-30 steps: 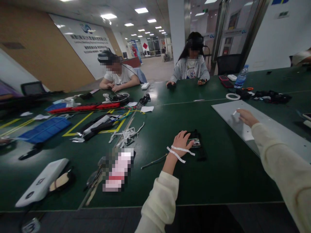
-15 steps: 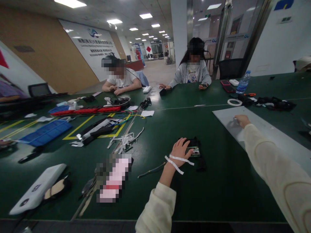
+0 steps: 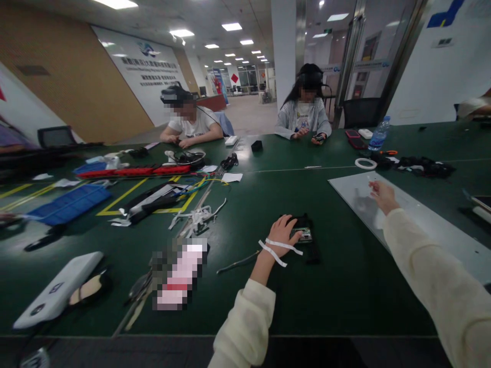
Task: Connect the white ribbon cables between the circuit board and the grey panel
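Two hands: the person's own, in cream sleeves, over a dark green worktop (image 3: 345, 286).
Left hand (image 3: 283, 230): palm down on a small black device with a bare green circuit board (image 3: 304, 234), mid-worktop; grip loose, fingers draped over it, not closed round it.
Wrist: two white tape strips (image 3: 276, 248) lie across it.
Right hand (image 3: 381, 195): over a flat pale grey panel (image 3: 429, 225); fingertips pinched together, and I cannot tell whether they hold anything.
Change: a small white bit seen at the right fingertips a second ago no longer shows; the left hand has not moved.
Meaning: the device stays steadied while the panel gets the attention.
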Motion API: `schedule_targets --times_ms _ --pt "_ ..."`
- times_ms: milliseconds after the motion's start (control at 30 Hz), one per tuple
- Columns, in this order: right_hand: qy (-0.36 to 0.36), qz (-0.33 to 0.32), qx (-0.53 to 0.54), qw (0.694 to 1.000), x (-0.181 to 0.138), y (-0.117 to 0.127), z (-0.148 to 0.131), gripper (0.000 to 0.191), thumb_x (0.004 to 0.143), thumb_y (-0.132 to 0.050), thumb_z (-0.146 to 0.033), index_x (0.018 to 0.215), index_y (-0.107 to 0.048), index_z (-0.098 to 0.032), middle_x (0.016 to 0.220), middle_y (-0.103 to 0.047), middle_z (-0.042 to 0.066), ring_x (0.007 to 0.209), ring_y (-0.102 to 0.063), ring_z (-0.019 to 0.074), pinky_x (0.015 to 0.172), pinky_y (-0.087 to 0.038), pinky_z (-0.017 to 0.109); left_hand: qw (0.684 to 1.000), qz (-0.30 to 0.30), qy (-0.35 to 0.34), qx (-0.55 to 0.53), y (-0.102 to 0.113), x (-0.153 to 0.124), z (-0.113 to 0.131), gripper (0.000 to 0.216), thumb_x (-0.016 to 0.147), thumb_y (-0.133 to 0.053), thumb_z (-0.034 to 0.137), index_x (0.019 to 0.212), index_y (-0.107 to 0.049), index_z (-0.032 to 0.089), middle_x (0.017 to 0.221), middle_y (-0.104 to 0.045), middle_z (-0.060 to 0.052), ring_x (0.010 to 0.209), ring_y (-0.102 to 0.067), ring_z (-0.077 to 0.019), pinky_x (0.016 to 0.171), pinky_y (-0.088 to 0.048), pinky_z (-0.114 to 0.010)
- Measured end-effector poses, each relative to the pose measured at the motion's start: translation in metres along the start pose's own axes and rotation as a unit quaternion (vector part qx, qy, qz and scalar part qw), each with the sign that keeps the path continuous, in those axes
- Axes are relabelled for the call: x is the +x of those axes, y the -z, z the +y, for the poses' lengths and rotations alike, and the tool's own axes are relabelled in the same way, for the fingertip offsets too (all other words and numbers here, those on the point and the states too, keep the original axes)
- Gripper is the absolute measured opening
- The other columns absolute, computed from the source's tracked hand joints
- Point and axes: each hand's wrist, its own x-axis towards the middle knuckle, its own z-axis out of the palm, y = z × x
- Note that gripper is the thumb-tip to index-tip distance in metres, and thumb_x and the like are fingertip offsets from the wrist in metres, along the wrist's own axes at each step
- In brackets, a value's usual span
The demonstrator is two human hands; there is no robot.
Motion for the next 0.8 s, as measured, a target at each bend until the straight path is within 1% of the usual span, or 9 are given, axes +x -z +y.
schedule_targets --times_ms 100,167,267,333,467,567,667,733,800 --pt "-0.047 -0.037 0.083 0.995 -0.025 -0.013 -0.010 0.033 0.092 -0.040 -0.040 0.095 -0.059 -0.012 0.091 -0.061 0.009 0.081 -0.058 0.0139 0.078 -0.051 0.033 1.000 0.004 -0.003 0.004 -0.002 0.000 0.001 0.055 0.095 -0.035 0.051 0.137 -0.044 0.017 0.145 -0.040 -0.012 0.138 -0.032 -0.0269 0.112 -0.030 -0.047" --pt "-0.048 -0.088 0.130 0.986 -0.055 -0.027 -0.023 0.030 0.086 -0.046 -0.042 0.091 -0.058 -0.015 0.087 -0.061 0.007 0.080 -0.058 0.0136 0.078 -0.052 0.031 1.000 0.003 -0.002 0.005 -0.003 0.000 0.002 0.055 0.095 -0.035 0.051 0.137 -0.044 0.017 0.145 -0.041 -0.012 0.138 -0.032 -0.0270 0.112 -0.030 -0.047" --pt "-0.034 -0.189 0.173 0.966 -0.117 -0.050 -0.048 0.030 0.076 -0.061 -0.045 0.091 -0.061 -0.018 0.079 -0.058 0.001 0.077 -0.059 0.0130 0.074 -0.053 0.029 1.000 0.012 -0.007 0.008 -0.004 0.001 0.003 0.053 0.094 -0.037 0.050 0.136 -0.045 0.017 0.143 -0.042 -0.013 0.137 -0.034 -0.0271 0.112 -0.030 -0.046" --pt "-0.012 -0.292 0.220 0.931 -0.159 -0.065 -0.065 0.030 0.076 -0.064 -0.042 0.096 -0.060 -0.020 0.078 -0.057 -0.002 0.073 -0.057 0.0106 0.071 -0.051 0.026 1.000 0.025 -0.010 0.011 -0.005 0.001 0.003 0.052 0.094 -0.039 0.048 0.134 -0.046 0.017 0.142 -0.044 -0.013 0.135 -0.035 -0.0271 0.111 -0.031 -0.046" --pt "0.030 -0.369 0.188 0.910 -0.216 -0.090 -0.085 0.031 0.081 -0.058 -0.038 0.107 -0.058 -0.021 0.072 -0.057 -0.003 0.061 -0.054 0.0106 0.059 -0.048 0.024 0.999 0.032 -0.031 0.010 -0.007 0.001 0.002 0.044 0.091 -0.046 0.039 0.131 -0.049 0.019 0.138 -0.047 -0.011 0.133 -0.039 -0.0266 0.109 -0.034 -0.048" --pt "0.099 -0.365 0.095 0.921 -0.236 -0.105 -0.086 0.030 0.085 -0.053 -0.033 0.113 -0.057 -0.021 0.074 -0.061 -0.002 0.063 -0.058 0.0130 0.062 -0.050 0.027 0.998 0.024 -0.057 0.013 -0.010 0.000 -0.002 0.044 0.086 -0.052 0.028 0.130 -0.049 0.022 0.138 -0.048 -0.010 0.135 -0.037 -0.0252 0.112 -0.030 -0.050" --pt "0.189 -0.323 -0.067 0.925 -0.247 -0.113 -0.085 0.033 0.090 -0.048 -0.030 0.123 -0.054 -0.023 0.077 -0.065 0.000 0.069 -0.063 0.0151 0.066 -0.050 0.028 0.997 0.021 -0.072 0.018 -0.012 -0.001 -0.004 0.046 0.085 -0.053 0.028 0.130 -0.049 0.020 0.139 -0.047 -0.011 0.137 -0.033 -0.0254 0.114 -0.027 -0.049" --pt "0.236 -0.280 -0.193 0.910 -0.252 -0.115 -0.086 0.038 0.093 -0.045 -0.029 0.130 -0.049 -0.022 0.081 -0.067 0.003 0.070 -0.064 0.0165 0.065 -0.049 0.027 0.997 0.020 -0.079 0.018 -0.012 -0.001 -0.005 0.046 0.086 -0.052 0.028 0.131 -0.047 0.018 0.138 -0.048 -0.012 0.138 -0.033 -0.0254 0.114 -0.027 -0.049" --pt "0.273 -0.243 -0.297 0.882 -0.255 -0.115 -0.089 0.041 0.094 -0.042 -0.030 0.134 -0.045 -0.020 0.085 -0.068 0.007 0.072 -0.065 0.0188 0.064 -0.048 0.027 0.997 0.023 -0.077 0.019 -0.012 -0.001 -0.004 0.048 0.085 -0.051 0.027 0.132 -0.046 0.017 0.138 -0.047 -0.014 0.137 -0.034 -0.0256 0.114 -0.028 -0.048"
